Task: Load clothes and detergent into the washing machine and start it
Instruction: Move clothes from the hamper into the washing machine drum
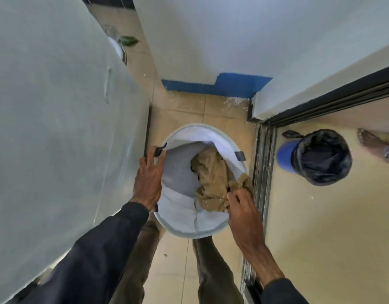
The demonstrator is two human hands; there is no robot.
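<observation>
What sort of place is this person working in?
Likely a home laundry or utility corner: a white laundry basket holding a tan garment, a tiled floor, and a blue bin with a black liner beyond a sliding-door track.

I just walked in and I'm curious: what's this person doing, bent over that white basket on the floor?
A person is taking laundry out of a white laundry basket that stands on the tiled floor. Their left hand holds the basket's rim at a dark strap, and their right hand grips a tan garment that lies mostly inside. A blue bin stands beyond the door track.
</observation>
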